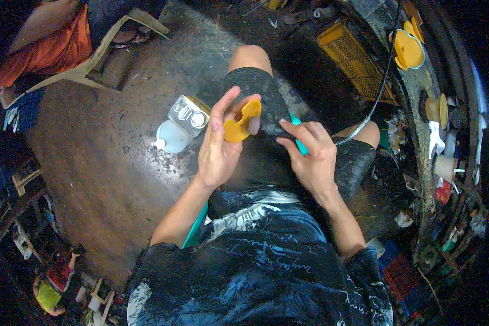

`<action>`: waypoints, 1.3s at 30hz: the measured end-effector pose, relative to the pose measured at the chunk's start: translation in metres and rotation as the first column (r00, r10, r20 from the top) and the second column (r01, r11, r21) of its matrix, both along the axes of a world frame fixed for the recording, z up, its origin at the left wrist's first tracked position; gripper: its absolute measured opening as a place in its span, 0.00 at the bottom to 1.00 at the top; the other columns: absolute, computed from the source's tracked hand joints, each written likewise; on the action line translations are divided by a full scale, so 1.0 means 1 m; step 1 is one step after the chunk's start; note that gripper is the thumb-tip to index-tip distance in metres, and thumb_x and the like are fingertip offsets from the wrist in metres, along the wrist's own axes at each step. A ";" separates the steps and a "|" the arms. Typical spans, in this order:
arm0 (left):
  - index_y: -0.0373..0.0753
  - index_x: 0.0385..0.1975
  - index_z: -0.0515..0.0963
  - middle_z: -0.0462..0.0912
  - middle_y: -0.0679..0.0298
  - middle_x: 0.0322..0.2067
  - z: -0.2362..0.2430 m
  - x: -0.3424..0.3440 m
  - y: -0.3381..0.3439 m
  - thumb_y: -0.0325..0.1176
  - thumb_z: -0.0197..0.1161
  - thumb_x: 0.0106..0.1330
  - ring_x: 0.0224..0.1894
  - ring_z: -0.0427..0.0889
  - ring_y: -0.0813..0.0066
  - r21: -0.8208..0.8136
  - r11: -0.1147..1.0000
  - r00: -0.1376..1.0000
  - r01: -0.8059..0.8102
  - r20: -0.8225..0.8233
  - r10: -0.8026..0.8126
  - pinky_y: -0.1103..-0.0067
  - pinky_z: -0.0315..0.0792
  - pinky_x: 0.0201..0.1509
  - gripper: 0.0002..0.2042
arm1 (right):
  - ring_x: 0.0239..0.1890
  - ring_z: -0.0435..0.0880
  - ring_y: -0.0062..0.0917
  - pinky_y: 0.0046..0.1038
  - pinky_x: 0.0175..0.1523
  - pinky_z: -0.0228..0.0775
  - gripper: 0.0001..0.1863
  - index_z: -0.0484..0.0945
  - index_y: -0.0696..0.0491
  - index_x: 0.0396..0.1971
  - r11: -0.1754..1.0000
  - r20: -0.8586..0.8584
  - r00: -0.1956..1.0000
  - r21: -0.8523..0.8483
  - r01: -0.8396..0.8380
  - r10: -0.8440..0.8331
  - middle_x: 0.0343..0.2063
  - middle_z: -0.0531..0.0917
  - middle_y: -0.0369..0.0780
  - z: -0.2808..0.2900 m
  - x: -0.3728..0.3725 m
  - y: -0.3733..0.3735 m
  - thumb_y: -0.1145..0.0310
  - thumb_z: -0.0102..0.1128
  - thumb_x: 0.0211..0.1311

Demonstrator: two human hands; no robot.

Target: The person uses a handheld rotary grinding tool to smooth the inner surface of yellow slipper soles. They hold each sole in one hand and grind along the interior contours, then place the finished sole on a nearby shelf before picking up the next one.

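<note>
My left hand [220, 146] is closed round a flat yellow piece [238, 129] with curved edges and a notch, held upright above my lap. At its right edge sits a small greyish part, blurred, whose kind I cannot make out. To the right, my right hand [316, 149] curls its thumb and fingers about a slim teal tool [300, 140], partly hidden by the fingers. From behind that hand a grey braided hose [364, 122] runs up to the upper right. The two hands are apart, and the tool does not touch the yellow piece.
On the floor left of my knee stand a whitish plastic jug [174, 137] and a clear container [189, 115]. A yellow crate [356, 62] lies ahead. Along the right, a cluttered bench [426, 146] bears more yellow pieces [408, 49]. A chair with orange cloth [73, 41] stands upper left.
</note>
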State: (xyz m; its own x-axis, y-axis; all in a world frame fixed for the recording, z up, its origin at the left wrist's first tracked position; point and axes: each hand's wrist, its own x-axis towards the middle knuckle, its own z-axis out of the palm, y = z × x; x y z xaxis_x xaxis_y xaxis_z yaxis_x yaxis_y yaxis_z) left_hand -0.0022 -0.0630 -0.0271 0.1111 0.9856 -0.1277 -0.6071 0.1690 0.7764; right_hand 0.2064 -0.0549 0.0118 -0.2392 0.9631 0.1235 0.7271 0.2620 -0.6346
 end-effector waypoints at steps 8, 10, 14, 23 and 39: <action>0.43 0.83 0.52 0.67 0.44 0.77 -0.002 0.002 -0.003 0.65 0.38 0.84 0.78 0.68 0.52 -0.002 0.999 0.999 -0.042 0.019 0.042 0.61 0.60 0.82 0.39 | 0.39 0.87 0.39 0.37 0.47 0.80 0.20 0.91 0.52 0.50 0.998 -0.031 0.999 -0.049 0.035 -0.036 0.36 0.88 0.44 0.007 -0.004 -0.006 0.73 0.81 0.56; 0.43 0.83 0.52 0.67 0.46 0.76 -0.003 0.001 -0.002 0.62 0.37 0.86 0.73 0.70 0.60 0.069 0.997 1.000 -0.027 -0.001 0.027 0.69 0.66 0.72 0.36 | 0.40 0.87 0.39 0.37 0.47 0.80 0.20 0.91 0.52 0.50 0.998 -0.017 0.999 -0.062 0.028 -0.029 0.37 0.88 0.44 0.007 -0.006 -0.007 0.73 0.81 0.56; 0.45 0.84 0.50 0.68 0.47 0.76 -0.004 -0.002 -0.002 0.61 0.39 0.86 0.71 0.71 0.66 0.094 0.996 0.999 -0.013 -0.028 0.016 0.73 0.69 0.66 0.36 | 0.40 0.88 0.40 0.37 0.47 0.80 0.19 0.91 0.53 0.50 0.997 -0.089 0.996 -0.076 -0.013 0.006 0.38 0.89 0.45 0.007 -0.009 -0.011 0.73 0.80 0.56; 0.46 0.84 0.48 0.66 0.49 0.76 -0.006 0.000 -0.002 0.63 0.42 0.85 0.73 0.69 0.63 0.148 0.988 0.997 -0.047 -0.046 0.054 0.70 0.67 0.71 0.38 | 0.39 0.88 0.41 0.40 0.44 0.81 0.19 0.90 0.51 0.50 0.999 -0.075 0.997 -0.030 0.018 -0.020 0.35 0.88 0.44 0.005 -0.016 -0.015 0.70 0.80 0.57; 0.48 0.80 0.63 0.63 0.59 0.80 -0.022 -0.029 -0.009 0.43 0.56 0.70 0.82 0.58 0.36 -0.278 0.933 0.712 0.230 0.702 0.033 0.38 0.52 0.83 0.35 | 0.41 0.88 0.37 0.34 0.48 0.80 0.17 0.90 0.55 0.49 0.986 -0.117 0.979 -0.055 0.160 -0.165 0.38 0.89 0.44 0.024 0.024 0.003 0.72 0.80 0.59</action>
State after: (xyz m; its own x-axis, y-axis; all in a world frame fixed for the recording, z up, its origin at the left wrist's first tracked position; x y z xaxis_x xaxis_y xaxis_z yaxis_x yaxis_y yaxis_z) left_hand -0.0316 -0.0718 -0.0490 0.3906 0.8770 -0.2797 -0.9085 0.4163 0.0367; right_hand 0.2302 -0.0515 0.0363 -0.0650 0.9931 0.0977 0.6751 0.1159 -0.7285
